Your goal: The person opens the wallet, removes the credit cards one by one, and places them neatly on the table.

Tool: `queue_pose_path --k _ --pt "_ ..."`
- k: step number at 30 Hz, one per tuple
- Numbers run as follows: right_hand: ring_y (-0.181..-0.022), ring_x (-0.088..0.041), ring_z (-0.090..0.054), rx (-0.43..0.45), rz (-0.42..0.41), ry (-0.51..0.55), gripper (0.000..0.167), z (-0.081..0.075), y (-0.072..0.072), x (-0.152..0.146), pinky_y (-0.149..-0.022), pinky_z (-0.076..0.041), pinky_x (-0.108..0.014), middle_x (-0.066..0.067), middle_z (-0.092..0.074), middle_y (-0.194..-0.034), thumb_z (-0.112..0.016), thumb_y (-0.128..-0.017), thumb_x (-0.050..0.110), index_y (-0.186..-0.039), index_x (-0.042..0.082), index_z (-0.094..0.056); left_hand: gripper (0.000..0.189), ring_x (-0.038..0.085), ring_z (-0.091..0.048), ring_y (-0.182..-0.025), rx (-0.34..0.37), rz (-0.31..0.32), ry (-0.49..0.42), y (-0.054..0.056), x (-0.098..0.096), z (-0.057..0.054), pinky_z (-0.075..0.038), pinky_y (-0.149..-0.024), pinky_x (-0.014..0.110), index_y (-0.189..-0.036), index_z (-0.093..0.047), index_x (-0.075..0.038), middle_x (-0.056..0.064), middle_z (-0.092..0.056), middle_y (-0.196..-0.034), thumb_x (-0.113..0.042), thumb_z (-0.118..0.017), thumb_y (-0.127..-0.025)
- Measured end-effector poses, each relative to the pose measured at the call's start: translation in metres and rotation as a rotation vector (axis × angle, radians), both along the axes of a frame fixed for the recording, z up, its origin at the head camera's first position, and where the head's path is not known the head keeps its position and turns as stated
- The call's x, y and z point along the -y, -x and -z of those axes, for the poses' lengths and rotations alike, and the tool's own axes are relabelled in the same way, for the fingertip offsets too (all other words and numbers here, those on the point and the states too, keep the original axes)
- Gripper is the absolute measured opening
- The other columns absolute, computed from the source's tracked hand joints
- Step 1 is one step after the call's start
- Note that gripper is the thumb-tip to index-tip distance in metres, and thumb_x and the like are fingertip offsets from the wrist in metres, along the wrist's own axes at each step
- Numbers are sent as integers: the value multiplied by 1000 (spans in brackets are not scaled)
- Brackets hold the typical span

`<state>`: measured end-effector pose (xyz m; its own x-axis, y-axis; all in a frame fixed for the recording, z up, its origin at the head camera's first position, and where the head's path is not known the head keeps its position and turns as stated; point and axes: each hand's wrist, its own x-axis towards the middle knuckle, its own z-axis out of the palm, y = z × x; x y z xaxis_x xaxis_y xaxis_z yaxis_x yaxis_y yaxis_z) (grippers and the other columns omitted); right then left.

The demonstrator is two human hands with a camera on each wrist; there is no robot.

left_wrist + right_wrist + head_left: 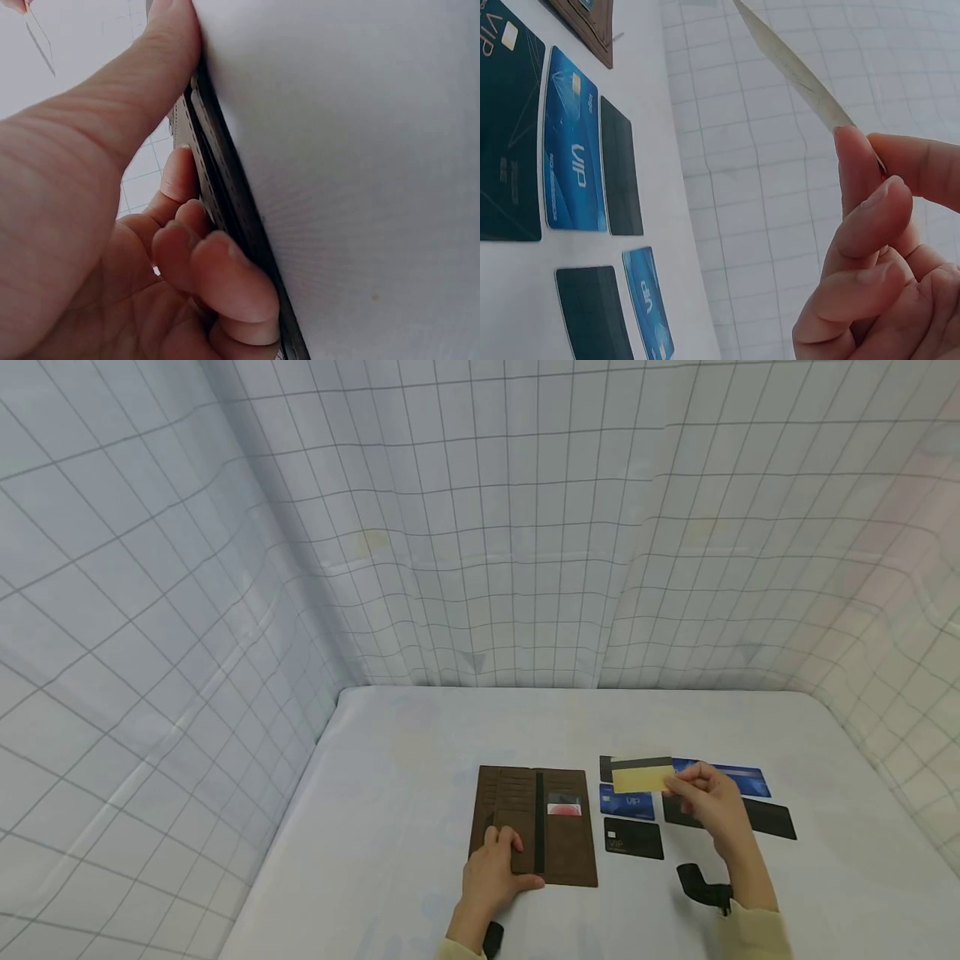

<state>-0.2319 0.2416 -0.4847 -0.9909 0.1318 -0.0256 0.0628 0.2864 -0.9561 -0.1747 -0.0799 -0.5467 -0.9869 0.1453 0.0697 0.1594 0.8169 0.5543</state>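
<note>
A brown wallet [566, 852] lies unfolded on the table, with slits on both halves and a dark band down its middle. A small red-and-white card [564, 808] sits in a right-half slot. My left hand [491, 872] rests on the wallet's lower left part, thumb along the bottom edge; in the left wrist view, bent fingertips touch the layered leather edge [217, 165]. Between thumb and index finger, my right hand [708, 802] pinches a yellow card [641, 779] with a dark stripe, raised above the other cards. From the right wrist that card [799, 71] appears nearly edge-on.
Right of the wallet lie a blue VIP card [628, 804], a black VIP card [633, 839], a blue card [742, 778] and a dark card [771, 818]. The raised card and hand partly cover others. Grid-patterned curtains [480, 527] enclose the white table [375, 810].
</note>
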Motion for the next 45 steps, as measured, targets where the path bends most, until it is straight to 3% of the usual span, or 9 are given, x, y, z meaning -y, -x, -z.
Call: queue_pose_path --k 7,18,33,45 --pt "-59 -15 -51 27 74 -11 32 4 -12 -10 -56 -44 -29 -3 -68 -78 -70 -88 26 -96 -1 -55 55 12 -34 -53 1 -5 8 0 0 1 -32 -49 27 -92 -47 -17 -3 -31 -80 -43 -86 -63" --pt "-56 -17 -51 103 165 -51 31 14 -27 -25 -53 -41 -29 -3 -68 -75 -68 -90 26 -97 -2 -56 55 12 -35 -54 -2 0 -2 1 0 1 -32 -49 27 -92 -47 -16 -3 -32 -81 -42 -86 -62" --pt "-56 -18 -50 204 209 -94 26 32 -47 -43 -51 -40 -30 -3 -68 -75 -63 -90 18 -99 -4 -54 56 12 -35 -54 -7 4 -9 1 0 0 -33 -49 27 -93 -47 -16 -3 -32 -81 -42 -86 -62" --pt "-58 -19 -50 277 203 -134 32 42 -55 -56 -50 -38 -31 -2 -67 -74 -65 -89 23 -101 -5 -53 55 11 -35 -53 -11 5 -3 0 1 -1 -33 -49 27 -92 -48 -16 -3 -32 -80 -41 -87 -62"
